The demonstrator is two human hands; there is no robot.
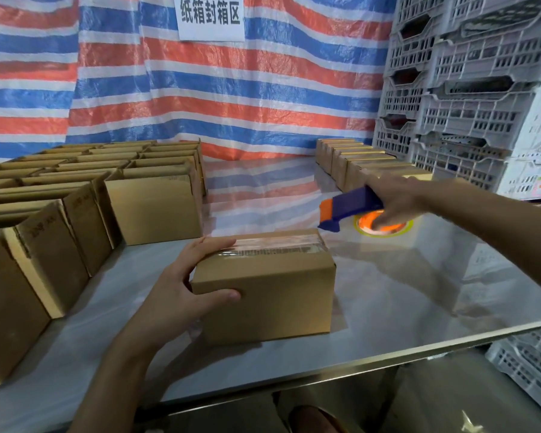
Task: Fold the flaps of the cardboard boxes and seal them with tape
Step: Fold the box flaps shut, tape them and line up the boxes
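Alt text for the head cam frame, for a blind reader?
A person's left hand grips the left end of a closed cardboard box with clear tape along its top, on a steel table, while the right hand holds a blue-and-orange tape dispenser beyond the box's right end. Open-flapped boxes crowd the left; more boxes and white crates stand at the right.

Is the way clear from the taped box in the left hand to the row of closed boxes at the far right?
No. The right hand holding the tape dispenser sits over the table between the taped box and that row of closed boxes. Nothing else visible blocks it.
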